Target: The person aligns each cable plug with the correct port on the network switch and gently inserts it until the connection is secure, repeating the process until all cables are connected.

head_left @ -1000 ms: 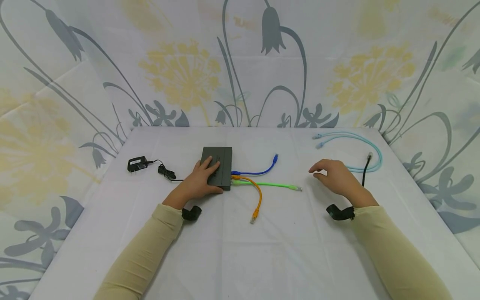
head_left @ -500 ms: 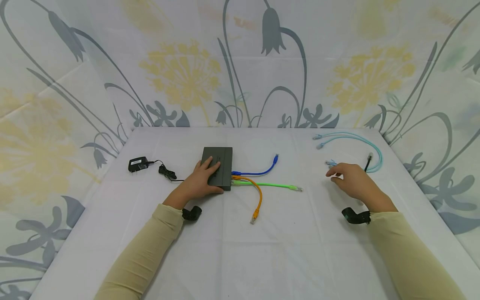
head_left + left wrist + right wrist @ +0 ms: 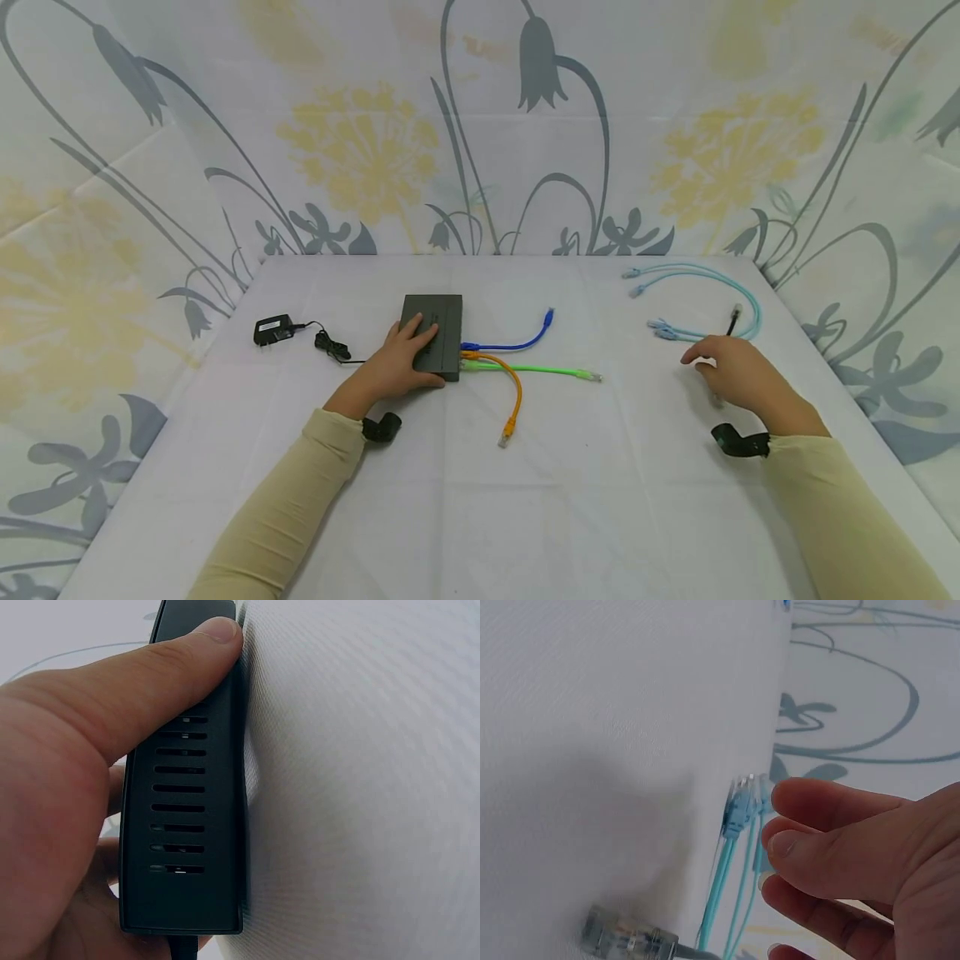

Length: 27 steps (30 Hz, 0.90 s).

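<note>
On the dark grey network switch (image 3: pixel 442 333), my left hand (image 3: pixel 397 358) lies with fingers spread over the top. Its thumb (image 3: pixel 172 660) holds the vented side (image 3: pixel 180 780). Blue (image 3: pixel 510 346), orange (image 3: pixel 519 392) and green network cables (image 3: pixel 532 369) come out of the switch's right side. My right hand (image 3: pixel 738 375) hovers over a short black cable, fingers loosely bent, nothing between them. One plug of the black cable (image 3: pixel 733 317) shows beyond the hand; its clear other plug (image 3: pixel 626 934) lies below the fingers. The cable's middle is hidden under the hand.
A light blue network cable (image 3: pixel 738 287) lies looped at the back right, its plugs (image 3: pixel 739 810) near the right fingers. At the left sits a black power adapter (image 3: pixel 273 331) with a bundled cord (image 3: pixel 331 343) leading toward the switch. A floral cloth (image 3: pixel 480 125) hangs behind the white table (image 3: pixel 525 517).
My right hand has moved right and toward me, uncovering plugs of the light blue cable and one black cable plug. My left hand has stayed on the switch.
</note>
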### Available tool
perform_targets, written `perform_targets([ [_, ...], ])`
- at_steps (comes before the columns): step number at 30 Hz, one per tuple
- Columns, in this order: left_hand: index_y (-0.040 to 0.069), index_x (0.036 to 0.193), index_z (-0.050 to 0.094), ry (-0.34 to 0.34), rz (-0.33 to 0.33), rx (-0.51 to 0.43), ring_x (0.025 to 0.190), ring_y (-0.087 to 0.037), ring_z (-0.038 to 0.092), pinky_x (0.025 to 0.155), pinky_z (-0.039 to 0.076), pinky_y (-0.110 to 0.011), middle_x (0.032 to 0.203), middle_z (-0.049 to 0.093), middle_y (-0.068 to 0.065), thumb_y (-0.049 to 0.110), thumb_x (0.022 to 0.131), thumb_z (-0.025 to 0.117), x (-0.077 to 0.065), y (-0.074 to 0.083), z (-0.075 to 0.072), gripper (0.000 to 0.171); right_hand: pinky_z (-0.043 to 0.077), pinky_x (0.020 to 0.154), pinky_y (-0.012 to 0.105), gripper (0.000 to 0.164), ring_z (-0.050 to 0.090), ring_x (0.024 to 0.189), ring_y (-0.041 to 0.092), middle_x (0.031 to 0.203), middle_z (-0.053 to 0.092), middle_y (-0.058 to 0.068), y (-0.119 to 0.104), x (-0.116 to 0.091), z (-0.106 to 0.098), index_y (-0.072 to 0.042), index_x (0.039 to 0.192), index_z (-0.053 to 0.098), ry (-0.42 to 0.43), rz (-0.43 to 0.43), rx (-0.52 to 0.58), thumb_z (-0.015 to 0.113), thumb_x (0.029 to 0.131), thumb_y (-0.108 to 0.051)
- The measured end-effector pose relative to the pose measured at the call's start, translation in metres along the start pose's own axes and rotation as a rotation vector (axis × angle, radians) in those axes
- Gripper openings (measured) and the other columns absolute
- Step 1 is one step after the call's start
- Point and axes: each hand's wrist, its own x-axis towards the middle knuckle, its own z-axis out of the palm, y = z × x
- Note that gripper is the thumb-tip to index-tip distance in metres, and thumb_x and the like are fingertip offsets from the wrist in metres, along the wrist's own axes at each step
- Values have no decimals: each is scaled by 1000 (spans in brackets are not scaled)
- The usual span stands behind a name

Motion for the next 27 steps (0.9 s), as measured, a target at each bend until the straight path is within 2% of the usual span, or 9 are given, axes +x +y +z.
perform_targets([
  [4,19,156,19,-2,4,4,147,-49,-2,112,25,-64,164,0,-12,51,82,73,2,-1,1,97,47,88,56,26,60,105,43,109,69,21,8,-5,-3,-6,100,73,-16,-15,-50,53,88,4],
  [8,19,156,20,2,-1,-1,147,-49,-2,112,24,-65,164,0,-12,50,82,73,1,-2,-1,96,49,82,54,31,62,100,41,105,70,17,15,-7,-4,-9,97,75,-11,-29,-98,51,86,8],
  [13,19,156,20,9,3,-8,147,-50,-3,111,24,-65,164,0,-13,49,83,73,-1,-3,-2,96,48,81,54,40,61,101,41,108,70,13,23,-11,-4,-13,94,76,-13,-46,-117,48,82,13],
  [18,19,156,20,11,1,0,147,-49,-1,111,25,-65,164,0,-13,50,83,73,-1,-5,0,96,44,89,59,41,58,105,45,109,68,15,30,-15,-2,-12,93,75,-53,-123,-118,55,75,18],
  [23,18,156,21,12,9,-1,147,-49,-1,111,26,-65,164,1,-13,51,82,73,1,-5,1,97,44,89,59,30,59,102,43,106,67,15,33,-18,1,-14,88,75,-71,-152,-145,68,74,11],
  [27,19,156,20,0,8,-4,147,-49,-1,111,25,-65,164,0,-13,52,81,73,2,-5,2,97,45,88,57,25,60,99,41,104,68,15,34,-21,3,-15,85,75,-59,-178,-159,72,74,8],
])
